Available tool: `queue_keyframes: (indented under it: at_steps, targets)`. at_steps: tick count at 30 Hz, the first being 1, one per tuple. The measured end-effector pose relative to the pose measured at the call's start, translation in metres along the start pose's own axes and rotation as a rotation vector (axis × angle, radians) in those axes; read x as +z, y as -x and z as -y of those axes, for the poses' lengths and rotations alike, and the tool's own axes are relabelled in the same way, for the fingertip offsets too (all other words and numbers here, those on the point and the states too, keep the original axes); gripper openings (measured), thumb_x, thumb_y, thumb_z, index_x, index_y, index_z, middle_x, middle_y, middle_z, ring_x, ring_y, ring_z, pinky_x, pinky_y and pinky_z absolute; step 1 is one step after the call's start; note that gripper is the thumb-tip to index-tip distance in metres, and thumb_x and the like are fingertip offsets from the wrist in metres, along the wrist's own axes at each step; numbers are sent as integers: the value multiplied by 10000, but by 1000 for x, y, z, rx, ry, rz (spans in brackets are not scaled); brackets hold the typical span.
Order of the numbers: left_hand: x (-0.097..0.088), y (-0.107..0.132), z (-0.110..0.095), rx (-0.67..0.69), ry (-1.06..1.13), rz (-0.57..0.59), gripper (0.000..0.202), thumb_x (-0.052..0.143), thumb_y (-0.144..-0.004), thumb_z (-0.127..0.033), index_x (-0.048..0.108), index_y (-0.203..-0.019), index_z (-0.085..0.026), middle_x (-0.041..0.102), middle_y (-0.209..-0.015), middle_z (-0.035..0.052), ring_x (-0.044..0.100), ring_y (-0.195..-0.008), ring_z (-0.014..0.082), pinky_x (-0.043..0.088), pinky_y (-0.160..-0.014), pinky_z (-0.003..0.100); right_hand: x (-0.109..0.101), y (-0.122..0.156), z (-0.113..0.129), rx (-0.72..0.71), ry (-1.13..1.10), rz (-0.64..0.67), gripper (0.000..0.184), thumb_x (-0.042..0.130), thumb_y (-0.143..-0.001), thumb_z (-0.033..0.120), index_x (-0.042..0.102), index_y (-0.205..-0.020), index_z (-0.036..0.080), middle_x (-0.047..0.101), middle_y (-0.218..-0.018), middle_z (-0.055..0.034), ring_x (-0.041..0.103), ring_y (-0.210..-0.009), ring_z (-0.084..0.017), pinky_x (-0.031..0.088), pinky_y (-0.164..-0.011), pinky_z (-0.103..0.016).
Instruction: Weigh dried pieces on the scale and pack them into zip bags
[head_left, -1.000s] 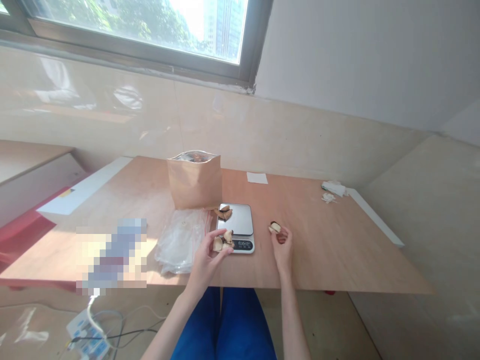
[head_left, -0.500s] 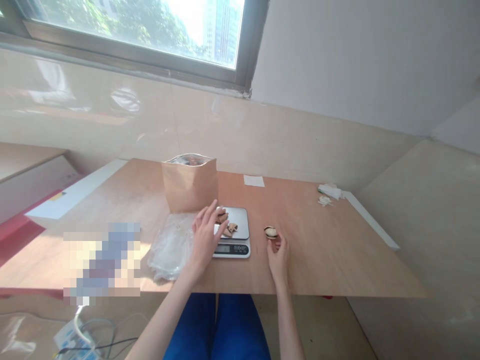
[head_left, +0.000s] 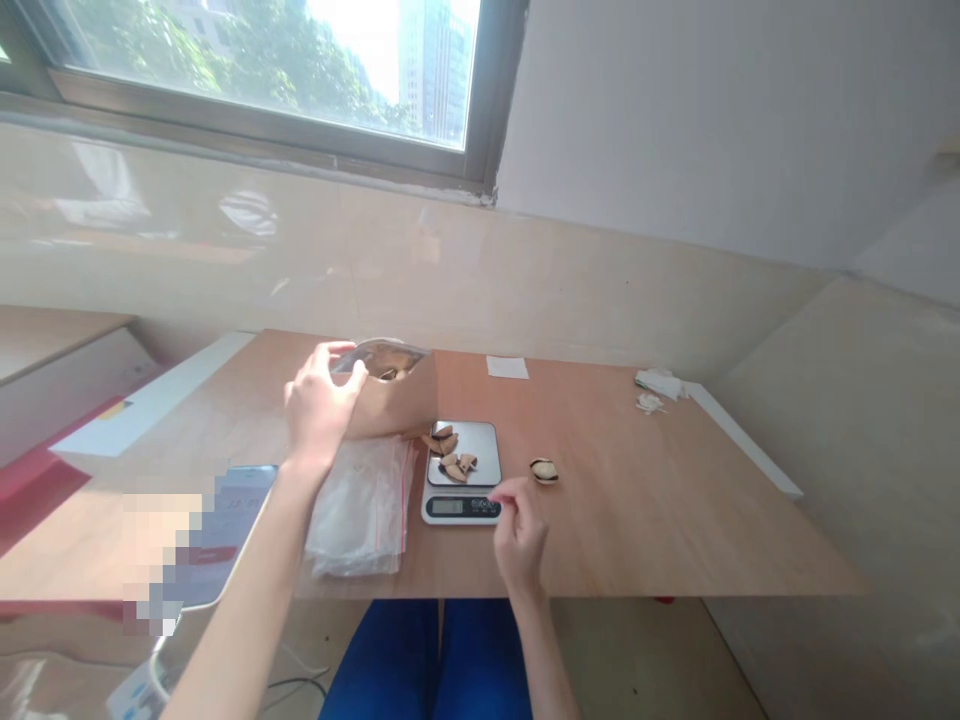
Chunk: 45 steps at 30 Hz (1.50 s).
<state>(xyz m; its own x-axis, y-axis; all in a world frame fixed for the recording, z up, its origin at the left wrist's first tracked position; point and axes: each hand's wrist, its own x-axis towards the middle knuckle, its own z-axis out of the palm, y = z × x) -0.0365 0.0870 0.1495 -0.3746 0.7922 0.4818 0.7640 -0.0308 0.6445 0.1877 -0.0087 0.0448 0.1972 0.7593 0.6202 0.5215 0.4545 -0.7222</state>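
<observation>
My left hand (head_left: 322, 400) grips the left rim of a brown paper bag (head_left: 382, 410), thumb at the opening and fingers behind. The bag tips toward me, showing a shiny lining and brown pieces inside. Several curved brown dried pieces (head_left: 456, 466) lie on the steel plate of a digital kitchen scale (head_left: 485, 430). By the scale's front right corner, close to its buttons, my right hand (head_left: 521, 535) is closed with fingertips together; nothing shows in it. Just beyond it, on the table, rests an oval piece (head_left: 544, 470) with a pale inside and dark edge.
Clear zip bags (head_left: 356, 510) lie left of the scale. Farther left is a partly blurred phone or tablet (head_left: 240, 505) with a cable. A white paper (head_left: 508, 367) sits near the wall, and crumpled white scraps (head_left: 660, 385) lie at the back right of the wooden table (head_left: 637, 530).
My left hand has gone from over the scale to the paper bag's rim, and the bag now tilts toward me. My right hand has let go of the oval piece and moved left.
</observation>
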Motion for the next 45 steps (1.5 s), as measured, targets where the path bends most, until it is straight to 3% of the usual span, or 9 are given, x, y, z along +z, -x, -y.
queue_keyframes:
  at_steps: [3,7,16,19,26,33,38,42,45]
  targets:
    - [-19,44,2,-70,37,12,217,538,-811,-296,625,-1004,-247,696,-934,-2,650,-834,177,486,-763,311,26,-18,53,-198,-19,223,355,341,-864,84,573,-1101,211,624,-1087,-70,547,-1082,-185,434,-948,-344]
    - [-29,78,10,-146,72,67,169,577,-777,-350,664,-910,-293,715,-810,-43,678,-789,169,486,-690,254,49,-27,82,-347,154,474,368,333,-907,109,537,-1212,135,616,-1147,-106,525,-1130,-207,428,-995,-362]
    - [-18,101,19,-161,194,15,266,580,-773,-457,695,-939,-284,734,-819,-19,694,-783,186,495,-628,244,68,-55,92,-26,633,746,385,324,-856,-28,566,-1125,102,671,-975,-143,675,-830,-224,537,-672,-313]
    - [-14,107,19,-119,188,-7,279,577,-776,-446,704,-940,-259,732,-787,-1,692,-747,190,493,-646,255,88,-71,90,-4,719,827,308,383,-837,-30,624,-985,92,679,-986,-157,661,-891,-258,517,-768,-361]
    - [-9,110,16,-64,191,-30,232,578,-783,-369,708,-926,-241,728,-770,12,688,-745,182,480,-682,252,109,-76,72,-6,725,732,265,425,-880,71,611,-1067,97,623,-1154,-180,568,-1082,-319,428,-931,-455]
    - [-9,109,13,-58,129,-60,248,564,-785,-398,711,-904,-237,712,-696,8,678,-689,187,463,-666,264,77,-62,90,-71,725,827,257,428,-864,29,647,-947,136,701,-827,-116,670,-747,-246,498,-645,-329]
    - [-13,103,7,-170,56,-42,247,572,-779,-422,696,-936,-277,715,-735,-3,675,-731,201,449,-646,272,33,-37,97,-155,516,434,176,528,-870,145,663,-957,217,680,-809,-56,613,-781,-208,468,-696,-304]
    - [-6,77,3,-203,199,-55,215,557,-793,-379,669,-955,-293,708,-848,-19,662,-800,177,467,-690,268,4,-17,63,83,233,114,204,542,-867,325,699,-947,221,620,-663,-17,519,-598,-149,434,-609,-248]
    - [10,39,4,-189,340,-189,188,561,-783,-327,637,-919,-222,677,-908,18,632,-880,178,469,-795,291,0,-21,16,392,92,104,380,566,-802,483,711,-881,141,570,-581,-8,473,-532,-133,392,-539,-235]
